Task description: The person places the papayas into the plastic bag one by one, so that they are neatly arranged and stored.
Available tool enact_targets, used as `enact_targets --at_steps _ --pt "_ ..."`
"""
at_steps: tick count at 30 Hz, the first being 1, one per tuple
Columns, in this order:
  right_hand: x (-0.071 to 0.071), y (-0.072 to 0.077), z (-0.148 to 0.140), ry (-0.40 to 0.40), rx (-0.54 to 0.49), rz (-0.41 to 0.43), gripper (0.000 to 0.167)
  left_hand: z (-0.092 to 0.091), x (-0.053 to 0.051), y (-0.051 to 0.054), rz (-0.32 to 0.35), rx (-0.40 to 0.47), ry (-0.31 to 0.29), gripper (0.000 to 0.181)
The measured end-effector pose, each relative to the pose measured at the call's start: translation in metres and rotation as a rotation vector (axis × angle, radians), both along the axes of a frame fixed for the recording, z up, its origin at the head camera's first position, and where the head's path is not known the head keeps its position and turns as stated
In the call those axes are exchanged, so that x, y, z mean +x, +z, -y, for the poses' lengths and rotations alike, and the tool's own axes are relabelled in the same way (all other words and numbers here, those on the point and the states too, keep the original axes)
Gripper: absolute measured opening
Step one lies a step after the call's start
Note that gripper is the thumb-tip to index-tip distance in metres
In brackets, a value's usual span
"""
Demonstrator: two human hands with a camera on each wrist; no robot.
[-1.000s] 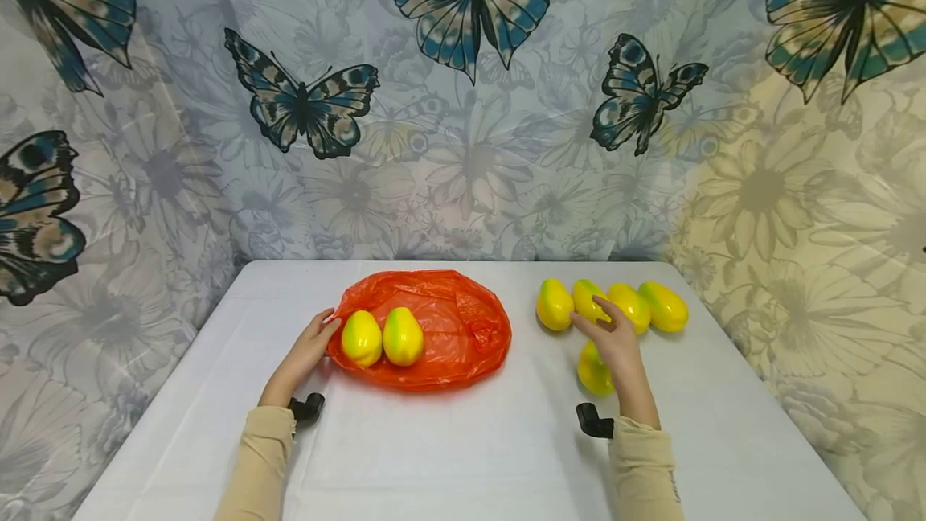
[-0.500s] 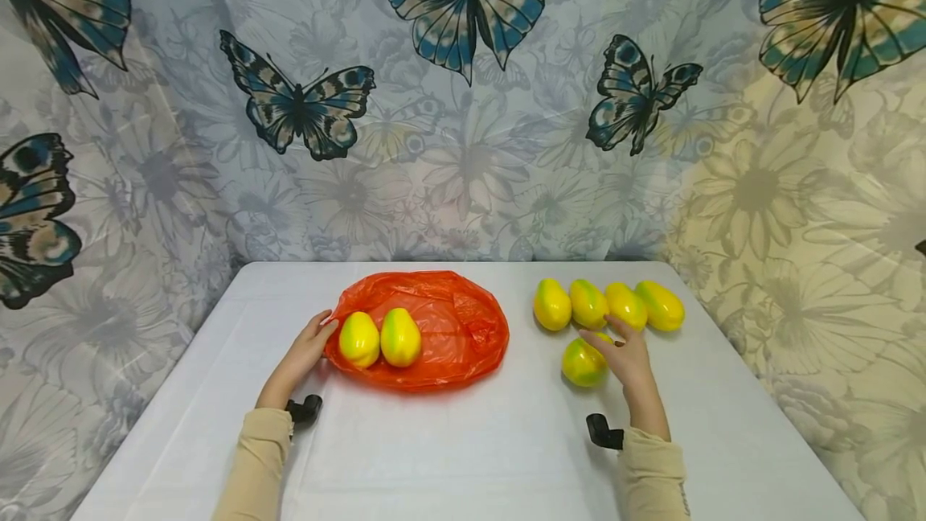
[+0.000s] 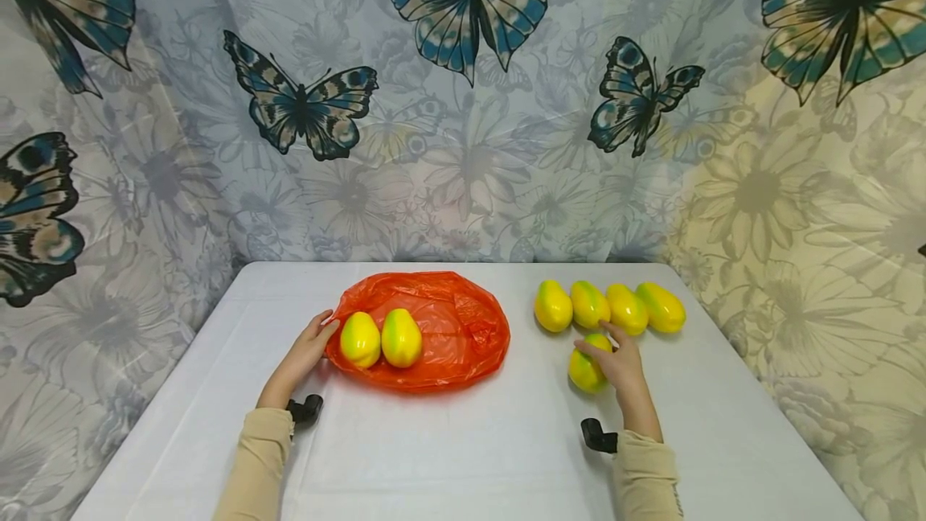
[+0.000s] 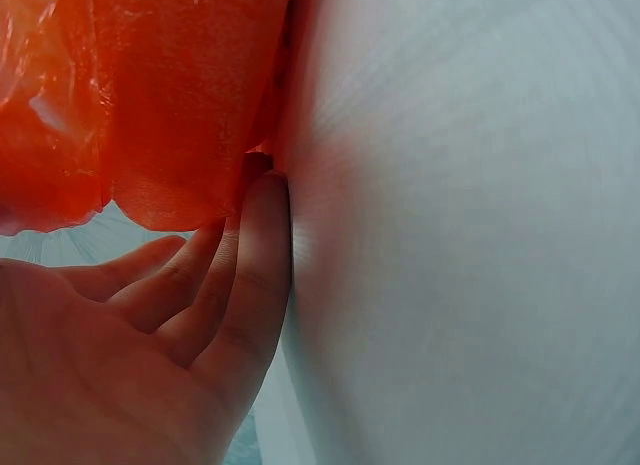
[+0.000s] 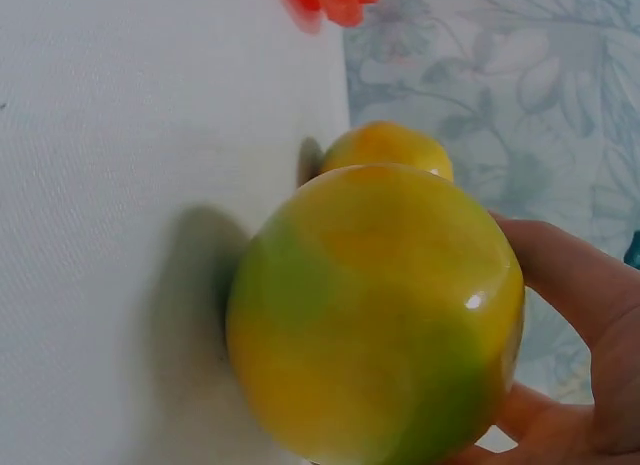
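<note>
As the left hand (image 3: 305, 350), straight-fingered, touches a red plastic bag (image 3: 466, 334), the right hand (image 3: 624, 362) grips a glossy yellow-green oval fruit (image 3: 587, 374) well right of it!

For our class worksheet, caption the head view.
Left hand touches red plastic bag; right hand holds one of seven mango-like fruits.

L grip (image 4: 150, 345) tips hidden, prob. behind red bag (image 4: 180, 105); R grip (image 5: 612, 357) pt. hidden by fruit (image 5: 375, 315).
</note>
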State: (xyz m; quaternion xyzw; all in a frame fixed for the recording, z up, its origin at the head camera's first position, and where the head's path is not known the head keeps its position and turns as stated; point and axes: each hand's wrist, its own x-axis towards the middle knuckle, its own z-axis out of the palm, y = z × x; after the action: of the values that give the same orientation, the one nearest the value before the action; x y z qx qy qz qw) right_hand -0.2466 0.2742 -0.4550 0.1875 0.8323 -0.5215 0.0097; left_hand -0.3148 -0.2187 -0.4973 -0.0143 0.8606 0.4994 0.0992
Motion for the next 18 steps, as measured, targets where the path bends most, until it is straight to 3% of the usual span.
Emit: enact_targets --at_steps 9,18 --pt "-0.0005 -0.0047 -0.0023 -0.007 -0.012 -0.001 0.080 0.0009 -0.0006 -0.0012 0.004 -0.003 0.003 0.069" --pt "0.0011 0.0012 -0.0007 -0.037 -0.009 -0.006 0.080 0.0006 0.0002 -0.0001 0.008 -0.007 0.002 0.068"
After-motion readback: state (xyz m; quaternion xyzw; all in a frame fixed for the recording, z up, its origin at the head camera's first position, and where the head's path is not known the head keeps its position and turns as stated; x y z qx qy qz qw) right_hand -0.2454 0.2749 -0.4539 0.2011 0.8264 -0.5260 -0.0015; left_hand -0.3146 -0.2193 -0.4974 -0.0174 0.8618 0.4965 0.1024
